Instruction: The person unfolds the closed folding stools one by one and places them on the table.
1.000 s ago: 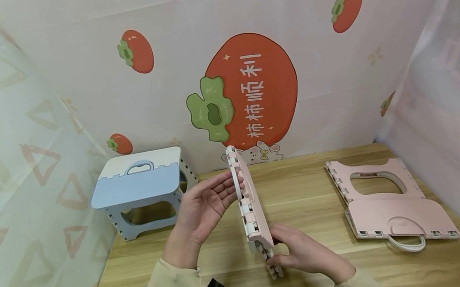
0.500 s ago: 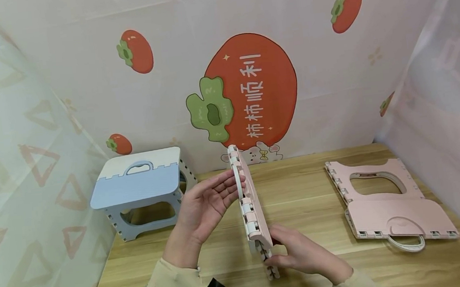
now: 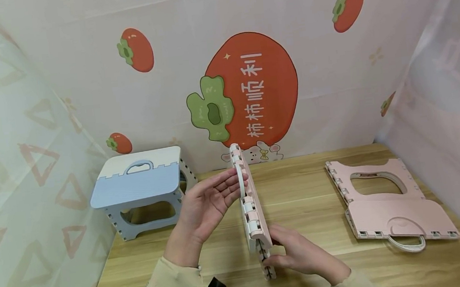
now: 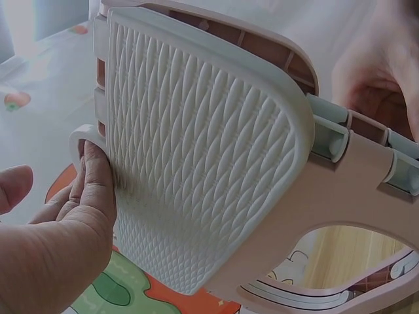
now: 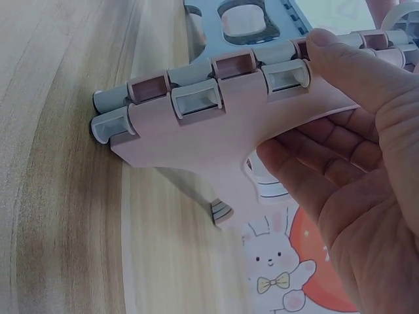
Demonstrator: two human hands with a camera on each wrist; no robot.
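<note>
A folded pink-and-white folding stool (image 3: 253,215) stands on edge between the hands, its hinge side facing the head camera. My left hand (image 3: 209,208) is at its white carry handle (image 3: 240,179), palm up, with extended fingers through the loop. In the left wrist view, those fingers lie beside the ribbed white half of the seat (image 4: 196,131), and the thumb is apart. Lower down, my right hand (image 3: 300,252) grips the folded leg frame. The right wrist view shows its thumb on the hinged edge and the fingers under the pink leg panel (image 5: 196,140).
A blue-and-white folding stool (image 3: 136,187) stands unfolded at the back left of the wooden table (image 3: 305,191). Another pink folding stool (image 3: 399,219) lies folded flat at the right, its white handle toward the front. A printed cloth (image 3: 318,107) hangs behind and along both sides.
The held stool has turned slightly: its far top end has shifted right and its near lower end left. Both hands keep their places on it, moving only a little.
</note>
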